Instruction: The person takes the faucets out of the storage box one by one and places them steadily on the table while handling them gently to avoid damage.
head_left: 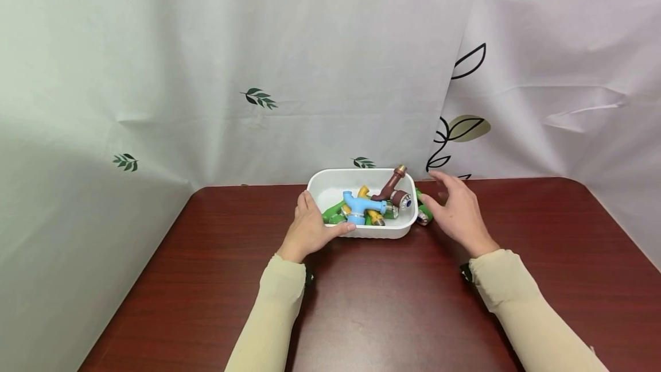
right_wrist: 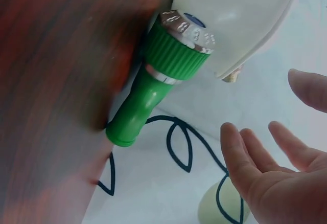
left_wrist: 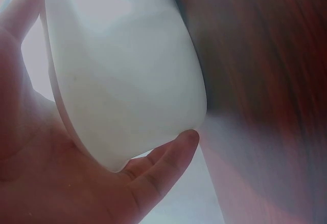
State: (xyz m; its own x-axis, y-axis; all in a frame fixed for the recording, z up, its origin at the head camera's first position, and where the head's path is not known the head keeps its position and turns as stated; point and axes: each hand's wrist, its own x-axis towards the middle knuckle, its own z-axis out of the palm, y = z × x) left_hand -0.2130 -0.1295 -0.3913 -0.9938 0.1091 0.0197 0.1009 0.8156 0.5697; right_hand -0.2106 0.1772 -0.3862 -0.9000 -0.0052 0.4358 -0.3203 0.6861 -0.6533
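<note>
Two cream-sleeved forearms reach up from the bottom of the head view, the left sleeve (head_left: pixel 268 314) slanting inward to the right and the right sleeve (head_left: pixel 532 309) slanting inward to the left, each with its cuff gathered at the wrist. Beyond them, near the far edge of a reddish-brown wooden table (head_left: pixel 372 303), sits a white plastic basin (head_left: pixel 379 233).

At the basin's left end is the left hand (head_left: pixel 306 225), clamped on it: the thumb lies along the near rim, pointing right, while the fingers wrap round the end wall. In the left wrist view one fingertip reaches down near the basin's lower corner.

Off the basin's right end is the right hand (head_left: pixel 459 214), holding nothing. Its thumb and fingers are apart, pointing toward the basin, with the fingers gently bent. Just outside the basin's right wall, on the table, lies a green tap (right_wrist: pixel 148 88), its ribbed knob end toward the person and its narrow end toward the backdrop. The right wrist view shows a gap between this tap and the hand.

Inside the basin, overlapping, are a light blue tap (head_left: pixel 361 205), a yellow tap (head_left: pixel 376 218), a maroon tap (head_left: pixel 387 188) leaning up past the far rim, and green pieces (head_left: pixel 333 211) partly hidden beneath. Behind everything hangs a white backdrop (head_left: pixel 320 62) printed with leaves.
</note>
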